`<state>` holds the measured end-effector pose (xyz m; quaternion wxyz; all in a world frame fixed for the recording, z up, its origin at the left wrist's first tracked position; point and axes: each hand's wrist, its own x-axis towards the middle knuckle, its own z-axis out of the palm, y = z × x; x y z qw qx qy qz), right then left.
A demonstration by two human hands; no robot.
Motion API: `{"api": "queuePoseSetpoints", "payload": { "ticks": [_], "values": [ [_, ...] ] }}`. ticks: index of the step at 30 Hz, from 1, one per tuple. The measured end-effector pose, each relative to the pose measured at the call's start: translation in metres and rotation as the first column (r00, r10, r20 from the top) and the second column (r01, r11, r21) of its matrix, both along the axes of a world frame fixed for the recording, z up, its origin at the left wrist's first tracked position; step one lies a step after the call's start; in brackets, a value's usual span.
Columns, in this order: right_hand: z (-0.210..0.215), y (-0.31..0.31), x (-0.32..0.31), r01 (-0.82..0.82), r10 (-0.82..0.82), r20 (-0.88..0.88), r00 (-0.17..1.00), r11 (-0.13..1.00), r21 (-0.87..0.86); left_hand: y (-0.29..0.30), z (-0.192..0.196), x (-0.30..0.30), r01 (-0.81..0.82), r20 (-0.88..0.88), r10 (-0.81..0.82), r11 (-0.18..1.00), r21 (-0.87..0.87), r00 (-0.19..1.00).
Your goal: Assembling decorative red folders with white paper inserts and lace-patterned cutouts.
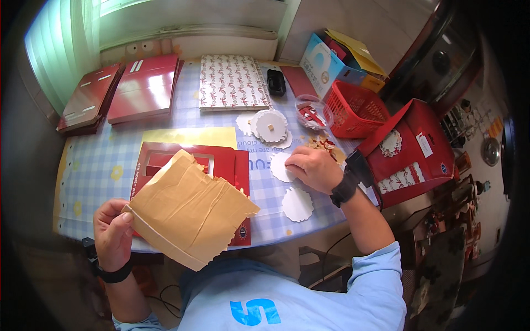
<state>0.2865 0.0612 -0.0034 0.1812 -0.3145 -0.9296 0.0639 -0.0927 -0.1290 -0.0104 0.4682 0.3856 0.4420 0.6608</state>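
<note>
Closest to the person, the left hand [112, 231] is closed in a pinch on the left corner of a torn sheet of brown kraft paper with ragged edges [187, 212], held up off the table and tilted over a flat red card folder with a cut-out window [221, 160]. That sheet looks light and limp, creased already and likely to tear further along its frayed side, so the firmer straight edge where the thumb sits seems the sound place to hold it. A little further out, the right hand [310, 168], a black watch at its wrist, rests curled with fingertips pressing on a white scalloped paper disc [280, 167] lying on the blue-checked tablecloth [110, 160]; another such disc [297, 204] lies just nearer the table edge. These discs look thin and easily bent, best lifted by a rim. Beyond stand a stack of similar discs [270, 126], a clear round tub [313, 112], a red plastic basket [356, 110], and, farthest, a patterned booklet [232, 81] and dark red folders [144, 87].
</note>
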Motion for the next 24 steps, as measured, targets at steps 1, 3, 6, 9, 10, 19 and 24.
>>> {"api": "queuePoseSetpoints", "payload": {
  "ticks": [1,3,6,9,10,19,24],
  "values": [
    [0.0,0.0,0.0,-0.001,0.001,0.0,1.0,1.0,-0.002,0.0,-0.001,-0.001,-0.001,0.0,0.001,1.0,-0.002,1.0],
    [0.0,0.0,-0.001,0.008,-0.008,0.009,1.0,1.0,-0.007,0.0,-0.002,-0.003,0.006,-0.022,-0.006,1.0,-0.001,1.0],
    [-0.002,0.001,-0.002,0.014,-0.013,0.044,0.999,1.0,-0.013,-0.001,-0.007,-0.007,0.011,-0.027,-0.011,1.0,0.0,1.0],
    [-0.008,0.002,0.001,-0.023,0.022,0.024,0.999,1.0,0.019,-0.002,-0.003,-0.006,0.033,0.053,-0.032,0.999,-0.013,0.998],
    [-0.009,0.001,0.001,-0.021,0.021,0.024,0.999,1.0,0.016,-0.003,-0.001,-0.005,0.034,0.054,-0.034,0.999,-0.016,0.998],
    [-0.012,-0.029,-0.003,-0.039,-0.05,0.311,0.949,0.961,0.274,-0.004,0.004,-0.002,0.044,0.058,-0.045,0.999,0.013,0.997],
    [-0.002,-0.024,0.005,0.045,-0.045,0.021,0.999,0.999,0.025,-0.009,0.004,0.0,0.046,0.067,-0.047,0.999,0.011,0.997]
  ]
}}
